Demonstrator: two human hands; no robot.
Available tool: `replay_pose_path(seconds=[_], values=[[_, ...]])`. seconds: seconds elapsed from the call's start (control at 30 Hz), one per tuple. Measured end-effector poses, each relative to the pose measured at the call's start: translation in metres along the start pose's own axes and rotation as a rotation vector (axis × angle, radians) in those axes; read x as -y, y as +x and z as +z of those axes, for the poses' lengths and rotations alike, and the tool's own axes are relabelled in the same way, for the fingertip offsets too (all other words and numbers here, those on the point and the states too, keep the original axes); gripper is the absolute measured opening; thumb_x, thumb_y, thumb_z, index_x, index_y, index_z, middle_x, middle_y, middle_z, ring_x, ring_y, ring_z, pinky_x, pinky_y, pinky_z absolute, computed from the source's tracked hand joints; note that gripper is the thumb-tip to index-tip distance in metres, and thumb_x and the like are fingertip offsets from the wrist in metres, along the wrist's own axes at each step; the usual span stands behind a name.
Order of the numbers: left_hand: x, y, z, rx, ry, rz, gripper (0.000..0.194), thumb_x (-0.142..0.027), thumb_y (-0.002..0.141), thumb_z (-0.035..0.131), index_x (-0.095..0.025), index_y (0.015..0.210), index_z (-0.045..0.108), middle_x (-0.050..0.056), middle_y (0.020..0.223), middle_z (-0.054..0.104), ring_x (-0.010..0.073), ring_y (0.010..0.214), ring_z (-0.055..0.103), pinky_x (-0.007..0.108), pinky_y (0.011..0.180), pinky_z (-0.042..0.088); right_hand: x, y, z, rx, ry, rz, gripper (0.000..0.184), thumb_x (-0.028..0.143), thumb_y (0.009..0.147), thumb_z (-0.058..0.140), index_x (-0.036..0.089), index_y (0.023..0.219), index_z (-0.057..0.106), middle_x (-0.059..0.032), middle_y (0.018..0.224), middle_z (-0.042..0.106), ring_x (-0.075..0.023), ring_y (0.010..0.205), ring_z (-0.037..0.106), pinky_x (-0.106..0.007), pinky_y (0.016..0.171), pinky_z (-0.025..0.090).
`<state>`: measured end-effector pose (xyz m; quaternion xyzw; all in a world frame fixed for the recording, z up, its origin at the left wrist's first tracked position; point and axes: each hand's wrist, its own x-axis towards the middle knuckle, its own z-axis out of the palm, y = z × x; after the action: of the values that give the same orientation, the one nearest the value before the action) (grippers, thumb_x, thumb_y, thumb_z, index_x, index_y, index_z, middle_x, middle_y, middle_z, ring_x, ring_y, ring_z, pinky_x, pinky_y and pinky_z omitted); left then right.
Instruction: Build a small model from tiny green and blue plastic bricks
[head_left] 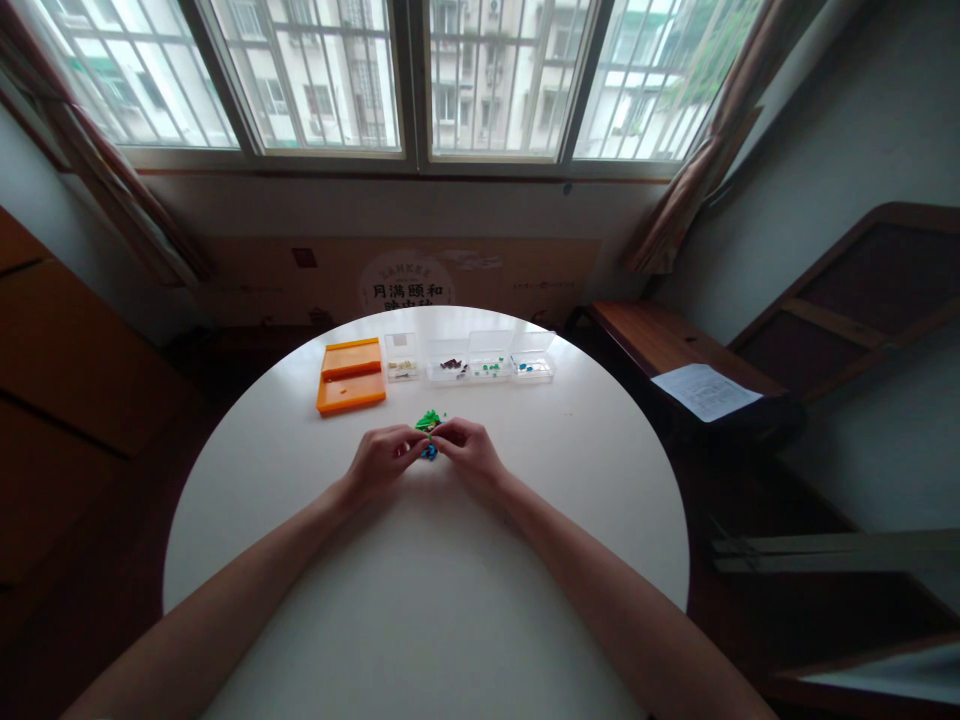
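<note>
My left hand (388,452) and my right hand (466,445) meet fingertip to fingertip over the middle of a round white table (420,580). Both are closed in a pinch; whatever is between the fingertips is too small to make out. Just beyond them lies a heap of small green pieces (429,419), with some darker bits in it. Small blue pieces (429,452) show on the near side, between the hands. The fingers hide part of this pile.
Behind the pile stand an orange tray (351,394) and several clear plastic boxes with raised lids, holding yellowish pieces (403,366), dark pieces (452,364), green pieces (492,367) and blue pieces (526,367). A printed sheet (706,391) rests on a wooden bench (652,335) at right.
</note>
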<state>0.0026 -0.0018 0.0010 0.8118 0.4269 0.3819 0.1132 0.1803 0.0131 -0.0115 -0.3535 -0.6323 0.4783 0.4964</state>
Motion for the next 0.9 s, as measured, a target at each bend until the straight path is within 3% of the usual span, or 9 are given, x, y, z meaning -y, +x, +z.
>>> replay_pose_path(seconds=[0.9], values=[[-0.0013, 0.0004, -0.0008, 0.017, -0.027, 0.008, 0.023, -0.033, 0.085, 0.056, -0.015, 0.084, 0.07, 0.002, 0.064, 0.064, 0.0076, 0.05, 0.05, 0.017, 0.05, 0.041, 0.0006, -0.0007, -0.0005, -0.015, -0.028, 0.007, 0.022, 0.034, 0.069, 0.069, 0.013, 0.074, 0.066, -0.0046, 0.071, 0.067, -0.0143, 0.064, 0.061, -0.027, 0.063, 0.049]])
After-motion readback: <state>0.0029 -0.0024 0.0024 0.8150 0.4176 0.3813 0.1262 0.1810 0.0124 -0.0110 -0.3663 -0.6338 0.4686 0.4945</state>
